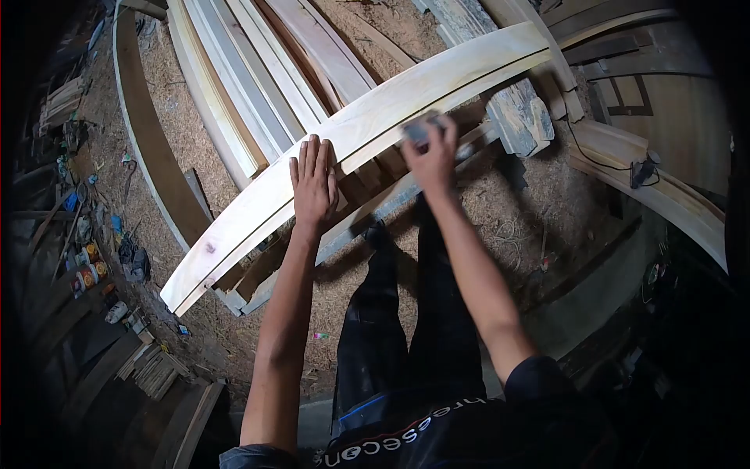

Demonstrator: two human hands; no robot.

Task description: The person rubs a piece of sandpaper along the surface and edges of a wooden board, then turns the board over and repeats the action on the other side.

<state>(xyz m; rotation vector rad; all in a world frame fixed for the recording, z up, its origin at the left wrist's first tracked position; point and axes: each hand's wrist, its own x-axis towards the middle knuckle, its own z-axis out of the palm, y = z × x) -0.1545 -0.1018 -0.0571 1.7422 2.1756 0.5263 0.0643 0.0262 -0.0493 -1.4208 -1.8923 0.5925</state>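
Observation:
A long, pale wooden board (254,199) with a gentle curve and a dark groove along its near side lies diagonally in front of me. My left hand (314,184) rests flat on its middle, fingers stretched out and pointing away from me. Further right, my right hand (433,156) grips a small dark grey block, which looks like a sanding block (419,130), at the board's near edge. Motion blurs the block, so its exact contact with the wood cannot be made out.
Several long planks (242,78) lie side by side beyond the board. A curved brown board (148,117) is at the left. Under the work are grey timber supports (519,117). Shavings cover the floor (516,227). More curved boards (664,199) and a cable lie at right.

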